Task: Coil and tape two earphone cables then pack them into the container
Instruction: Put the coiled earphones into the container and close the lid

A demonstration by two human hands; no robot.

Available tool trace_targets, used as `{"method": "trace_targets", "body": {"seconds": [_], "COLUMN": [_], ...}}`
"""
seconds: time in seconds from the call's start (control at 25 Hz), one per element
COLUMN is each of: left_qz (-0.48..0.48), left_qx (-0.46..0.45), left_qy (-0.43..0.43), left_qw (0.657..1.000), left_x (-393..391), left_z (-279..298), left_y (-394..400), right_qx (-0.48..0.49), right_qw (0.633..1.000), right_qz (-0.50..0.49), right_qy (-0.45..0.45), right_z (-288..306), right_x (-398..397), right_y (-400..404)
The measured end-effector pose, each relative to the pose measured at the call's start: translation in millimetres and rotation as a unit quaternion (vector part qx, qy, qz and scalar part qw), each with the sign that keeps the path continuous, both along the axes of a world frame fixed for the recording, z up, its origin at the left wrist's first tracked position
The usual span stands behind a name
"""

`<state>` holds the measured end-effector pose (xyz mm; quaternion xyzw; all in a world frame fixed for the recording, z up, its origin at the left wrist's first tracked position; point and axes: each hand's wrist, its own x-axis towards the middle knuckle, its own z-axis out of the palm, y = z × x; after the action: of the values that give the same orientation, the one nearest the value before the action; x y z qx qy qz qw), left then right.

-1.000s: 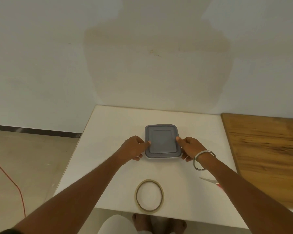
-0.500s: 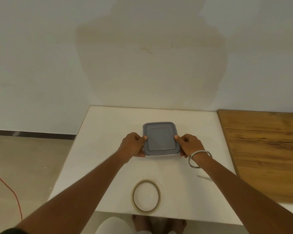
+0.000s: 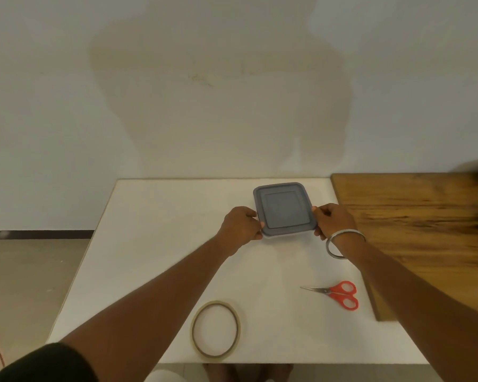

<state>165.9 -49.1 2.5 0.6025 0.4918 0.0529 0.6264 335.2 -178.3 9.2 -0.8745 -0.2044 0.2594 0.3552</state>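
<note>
My left hand point(image 3: 242, 226) has its fingers curled around the left edge of the container point(image 3: 284, 209), thumb on the grey lid point(image 3: 283, 206) near its near-left corner. My right hand point(image 3: 332, 220) mirrors it on the right edge, pinching the near-right corner, a metal bangle point(image 3: 342, 242) on that wrist. So the container sits squarely between both hands, neither one nearer, its lid on and facing up. It lies toward the far right part of the white desk point(image 3: 149, 244), close to the edge that meets the wooden tabletop point(image 3: 425, 230). I judge the next move to be lifting the lid. The tape roll point(image 3: 215, 328) lies at the desk's near edge, and the red-handled scissors point(image 3: 335, 294) near the near-right corner. I see no earphone cables.
</note>
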Motion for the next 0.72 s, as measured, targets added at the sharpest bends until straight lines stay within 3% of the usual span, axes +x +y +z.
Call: {"method": "trace_targets", "body": {"seconds": [0.28, 0.72], "left_qz": [-0.035, -0.056], "left_qx": [0.058, 0.065], "left_qy": [0.008, 0.004], "left_qw": [0.998, 0.996], "left_x": [42.6, 66.4], "left_z": [-0.1, 0.2], "left_y": [-7.6, -18.5], "right_qx": [-0.015, -0.022], "right_qw": [0.998, 0.997], "right_qz": [-0.022, -0.048], "right_qy": [-0.050, -0.064], "right_z": [2.0, 2.0], "right_x": [29.9, 53.6], "right_y": [-7.6, -16.1]}}
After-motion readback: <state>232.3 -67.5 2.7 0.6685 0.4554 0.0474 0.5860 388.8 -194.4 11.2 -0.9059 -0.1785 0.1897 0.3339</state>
